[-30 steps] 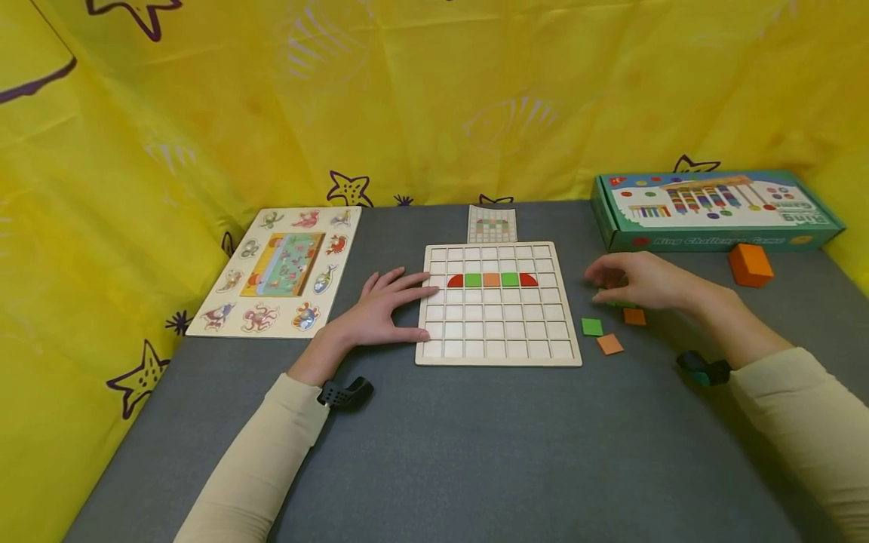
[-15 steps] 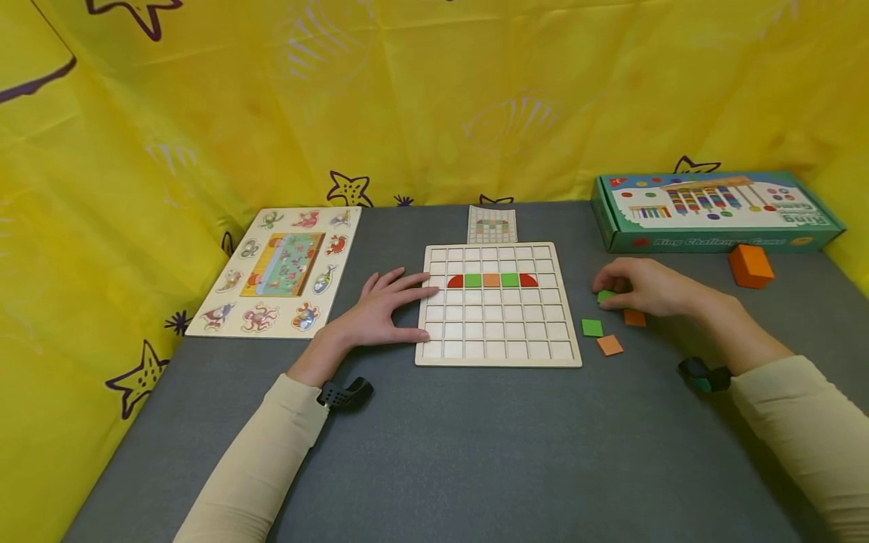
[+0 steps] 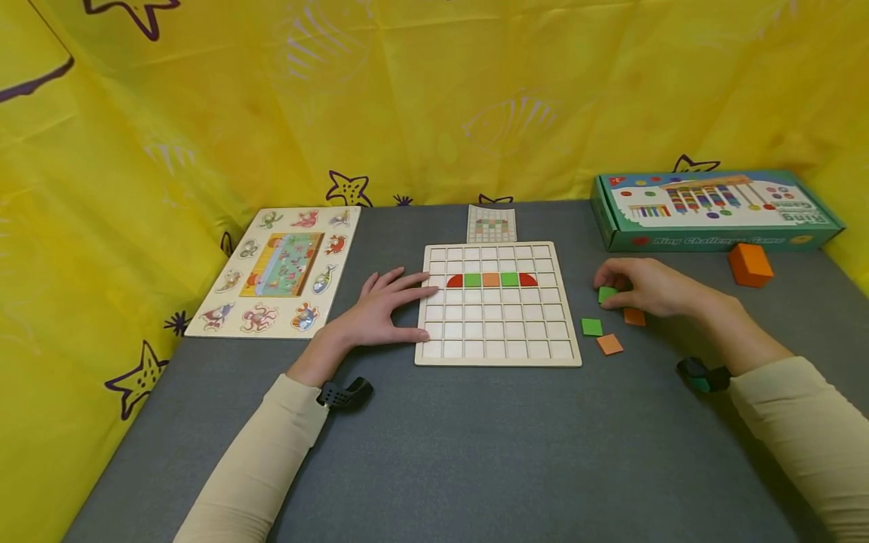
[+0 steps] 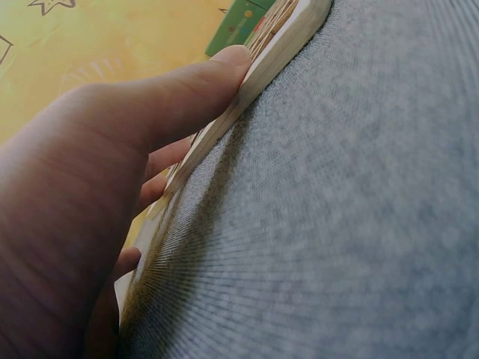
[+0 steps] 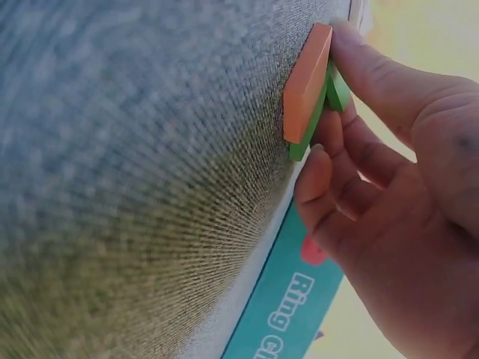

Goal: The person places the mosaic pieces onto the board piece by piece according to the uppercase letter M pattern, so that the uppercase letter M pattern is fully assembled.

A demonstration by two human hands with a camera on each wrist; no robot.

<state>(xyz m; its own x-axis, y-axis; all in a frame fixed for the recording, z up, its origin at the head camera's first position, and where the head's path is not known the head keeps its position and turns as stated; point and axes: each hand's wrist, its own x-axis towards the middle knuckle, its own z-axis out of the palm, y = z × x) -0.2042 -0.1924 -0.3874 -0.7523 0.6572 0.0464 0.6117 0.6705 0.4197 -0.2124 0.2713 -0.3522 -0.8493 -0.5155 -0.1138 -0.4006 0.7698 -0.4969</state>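
My left hand [image 3: 376,311] lies with spread, straight fingers on the left rim of a wooden grid board [image 3: 498,362]; its thumb [image 4: 213,75] touches the edge in the left wrist view. One row of the board holds a red rounded tile [image 3: 455,281] at each end, with green squares [image 3: 473,280] and an orange square [image 3: 491,280] between. Right of the board, my right hand [image 3: 648,286] pinches a green square tile [image 3: 606,294] between thumb and fingers, low over the table. Close by lie another green tile [image 3: 592,327] and two orange tiles [image 3: 609,345].
A small pattern card [image 3: 492,225] sits behind the board. An animal puzzle board [image 3: 271,271] lies at the left. At the back right stand a green game box [image 3: 720,211] and an orange block [image 3: 750,265]. A yellow curtain [image 3: 434,98] hangs behind the grey table.
My right hand has shifted slightly right and down, and its thumb and fingers have come together on the green tile, which now shows between them. The left hand and board have stayed put.
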